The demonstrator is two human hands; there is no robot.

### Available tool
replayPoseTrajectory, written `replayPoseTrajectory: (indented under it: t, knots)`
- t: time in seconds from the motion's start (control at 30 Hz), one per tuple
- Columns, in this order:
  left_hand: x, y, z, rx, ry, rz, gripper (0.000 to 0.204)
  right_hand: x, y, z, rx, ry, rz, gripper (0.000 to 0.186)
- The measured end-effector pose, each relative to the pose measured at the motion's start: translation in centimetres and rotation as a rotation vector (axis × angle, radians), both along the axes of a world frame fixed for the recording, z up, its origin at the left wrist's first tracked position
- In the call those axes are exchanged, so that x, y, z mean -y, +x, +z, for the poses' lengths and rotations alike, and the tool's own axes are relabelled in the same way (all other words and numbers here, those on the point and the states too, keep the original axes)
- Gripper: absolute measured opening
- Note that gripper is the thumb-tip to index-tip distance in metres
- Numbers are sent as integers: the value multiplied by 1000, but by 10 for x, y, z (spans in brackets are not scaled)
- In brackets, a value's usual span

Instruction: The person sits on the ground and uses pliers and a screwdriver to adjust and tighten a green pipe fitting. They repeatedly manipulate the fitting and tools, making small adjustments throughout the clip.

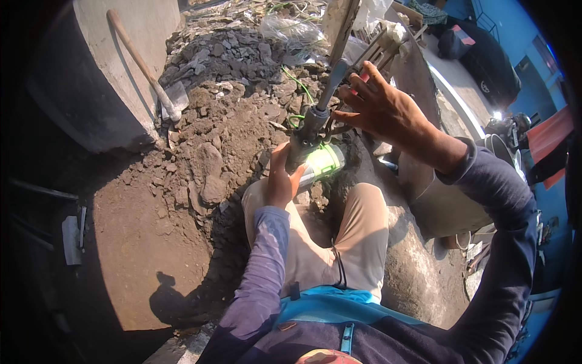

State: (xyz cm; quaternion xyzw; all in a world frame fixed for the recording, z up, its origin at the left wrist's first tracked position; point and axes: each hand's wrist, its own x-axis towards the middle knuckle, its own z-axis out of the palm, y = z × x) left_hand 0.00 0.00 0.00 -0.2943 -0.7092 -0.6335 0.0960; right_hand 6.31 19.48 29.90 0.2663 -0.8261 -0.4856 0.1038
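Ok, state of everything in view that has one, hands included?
Left hand: closed around the power tool
Power tool: held, running or off can't be told
Metal bit: at the tool's nose
Right hand: fingers spread near the bit, contact unclear
Wooden-handled tool: leaning, head down
Clear plastic: crumpled
Rubble: loose, broken

green power tool (325, 160) partly hidden by left hand (284, 180), long bar (344, 30) cut off above

1 left hand (284, 179) mid-dial, 1 right hand (383, 109) at 2 o'clock, 1 power tool (324, 161) at 1, 1 wooden-handled tool (141, 64) at 10, 1 dark vehicle (494, 68) at 2
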Motion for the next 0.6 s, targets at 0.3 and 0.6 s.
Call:
replayPoseTrajectory:
  t: [0.3, 0.6]
  knots:
    - [7, -4, -2, 1, -30, 11, 74, -2, -7, -3, 5, 19, 51, 42]
    - [2, 0, 1, 19, -9, 1, 72, -4, -7, -3, 56, -29, 15, 62]
